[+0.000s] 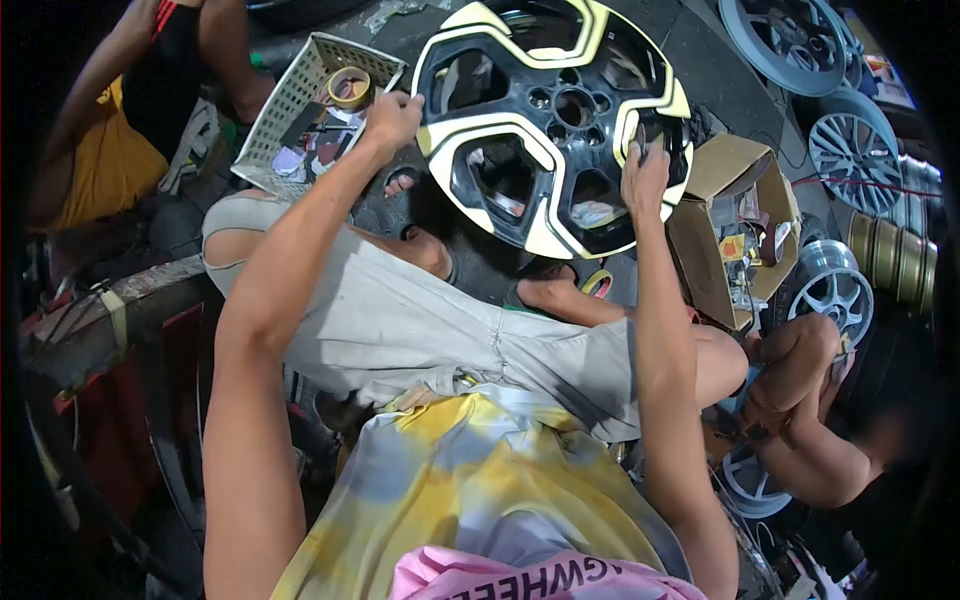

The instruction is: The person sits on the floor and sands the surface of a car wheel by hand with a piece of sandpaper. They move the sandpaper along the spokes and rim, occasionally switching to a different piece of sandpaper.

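Note:
A black car wheel rim (545,165) with pale yellow masking along its spokes and edge is tilted up in front of my knees. My left hand (395,121) grips the rim's left edge, the fingers curled around it. On the opposite side, my right hand (646,178) holds a spoke near the right edge, the fingertips over the yellow strip. Parts of both hands' fingers are hidden by the rim or by the hands themselves. Through the gaps between the spokes, some scraps show below.
Left of the rim stands a pale plastic basket (258,140) with a tape roll (349,88) and scraps. A cardboard box (705,235) of small items is at the right. Grey rims (853,160) line the right side. Other people sit at far left and lower right.

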Demonstrator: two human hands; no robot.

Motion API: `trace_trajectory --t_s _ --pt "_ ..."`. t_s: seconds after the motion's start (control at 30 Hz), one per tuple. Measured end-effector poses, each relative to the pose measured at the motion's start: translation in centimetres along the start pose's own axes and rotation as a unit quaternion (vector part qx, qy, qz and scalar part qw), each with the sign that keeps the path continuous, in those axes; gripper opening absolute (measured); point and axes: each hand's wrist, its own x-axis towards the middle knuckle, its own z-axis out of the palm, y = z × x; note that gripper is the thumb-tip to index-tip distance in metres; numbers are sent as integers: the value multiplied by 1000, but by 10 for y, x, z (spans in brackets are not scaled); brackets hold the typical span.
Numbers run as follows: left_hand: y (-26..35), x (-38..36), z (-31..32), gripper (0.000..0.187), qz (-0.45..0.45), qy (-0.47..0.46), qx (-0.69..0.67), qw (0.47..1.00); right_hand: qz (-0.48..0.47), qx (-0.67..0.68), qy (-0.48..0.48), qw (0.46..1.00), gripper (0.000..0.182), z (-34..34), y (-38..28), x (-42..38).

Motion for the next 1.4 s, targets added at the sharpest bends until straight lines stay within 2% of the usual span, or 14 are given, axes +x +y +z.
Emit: trace_trajectory --t_s 0.1,0.17,0.3,0.37,0.43,0.5,0.6,0.7,0.9,1.1,1.17,1.23,1.3,1.4 --pt "9 16 -1 44 43 -13 5 999 -7 -3 20 1000 31 -3 -2 -15" --pt "8 37 4 49 -24 -25 50 998 -17 -22 8 1000 30 -2 -2 -6" --pt "7 46 17 59 5 5 80 997 -49 -42 -3 998 29 -20 -16 -4" --pt "11 35 40 68 -38 120 29 992 -65 -44 3 997 30 -33 -43 -15" --pt "26 18 46 69 -71 136 -3 988 -68 117 -100 986 32 -43 -83 -30" --pt "22 21 51 66 -43 164 -4 986 -196 77 -209 955 36 -44 -101 -38" --pt "23 22 49 63 -43 169 -6 985 -298 -34 -343 890 36 -36 -129 -41" --pt "24 20 51 63 -50 163 -21 985 -436 -128 -307 836 29 -19 -136 -25" --pt "20 21 54 63 -29 175 -25 984 -455 -142 -411 777 26 -17 -152 -52" --pt "18 25 59 62 -14 196 -2 981 -485 -238 -271 797 24 -5 -151 -21" --pt "17 23 59 62 -16 206 3 978 -459 -155 -429 762 27 -10 -151 -47" --pt "19 23 54 61 -14 179 19 984 -464 -126 -409 776 28 -12 -148 -47" --pt "21 22 50 61 -15 166 25 986 -438 -197 -334 811 27 -10 -146 -20" --pt "21 23 48 61 -16 164 33 986 -448 -235 -318 801 25 -12 -156 -33"
